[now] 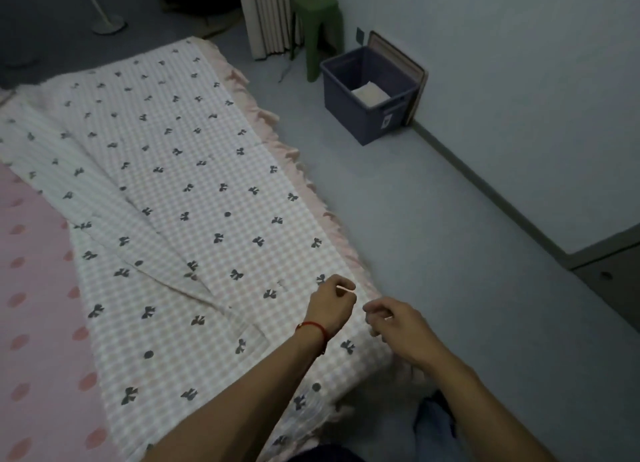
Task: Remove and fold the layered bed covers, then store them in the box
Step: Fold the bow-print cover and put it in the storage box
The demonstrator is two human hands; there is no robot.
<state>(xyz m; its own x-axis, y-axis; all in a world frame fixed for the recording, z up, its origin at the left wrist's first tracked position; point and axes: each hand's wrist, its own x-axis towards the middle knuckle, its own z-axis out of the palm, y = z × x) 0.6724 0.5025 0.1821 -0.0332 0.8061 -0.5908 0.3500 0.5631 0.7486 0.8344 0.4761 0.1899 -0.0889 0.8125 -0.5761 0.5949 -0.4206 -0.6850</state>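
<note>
Checked bed cover (194, 170), white and pale pink with small dark bows and dots, lies folded lengthwise into a long strip along the right edge of the bed, and its pink frilled hem (277, 129) hangs over that edge toward the grey floor (433, 236). We see a second fold of the same cover slanting out from under the strip on the left, and beyond it the bare pink sheet with darker pink dots (38, 305).

Our left hand (332, 305), with a red string bracelet (313, 328) round the wrist, has its fingers curled and pinches the cover's near right edge between thumb and fingertips. Our right hand (398, 326) sits just beside it at the same edge, fingers bent inward; it seems to nip the fabric too, though we cannot tell this for certain from the blur.

Well apart from the bed, against the wall, stands the dark blue storage box (367, 115), open, with a folded pale cloth (370, 94) lying inside it. Its lid (398, 56) leans upright between the box and the wall. A green plastic stool (317, 21) stands just behind the box, beside a beige curtain (266, 11).
</note>
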